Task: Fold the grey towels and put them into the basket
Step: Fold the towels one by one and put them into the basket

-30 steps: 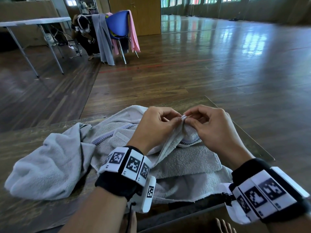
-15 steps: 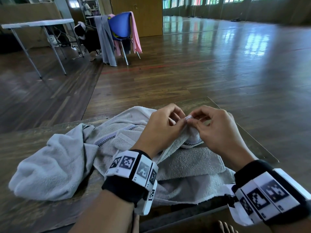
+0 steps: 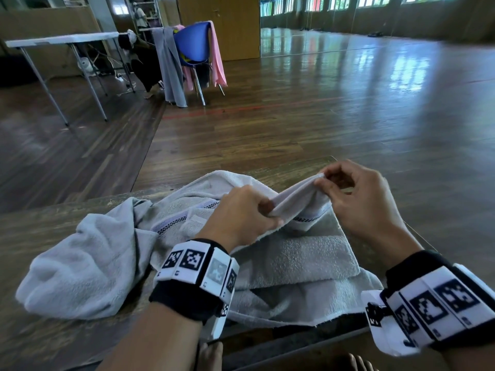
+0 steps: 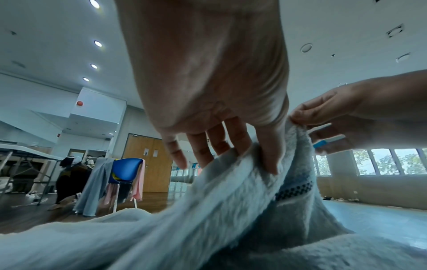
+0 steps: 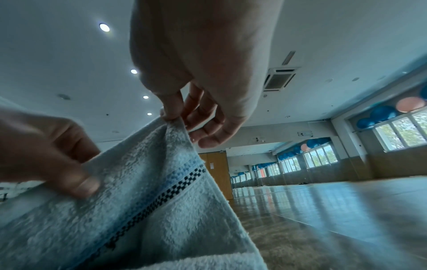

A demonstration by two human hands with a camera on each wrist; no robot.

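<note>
A crumpled grey towel with a blue checked border lies across the wooden table. My left hand grips the towel's edge between thumb and curled fingers. My right hand pinches the corner of that edge and holds it lifted, so a short stretch of cloth runs taut between the hands. In the left wrist view my left hand curls over the grey towel. The right wrist view has my right hand pinching the towel at its corner. No basket is in view.
The table's far edge lies just past my hands, with wooden floor beyond. A blue chair draped with grey and pink cloths stands far off at the left, beside a white folding table. A person crouches behind it.
My hands, pinching close together a second ago, have drawn apart. The right hand rose and moved right with the corner, and the left slid back along the edge.
</note>
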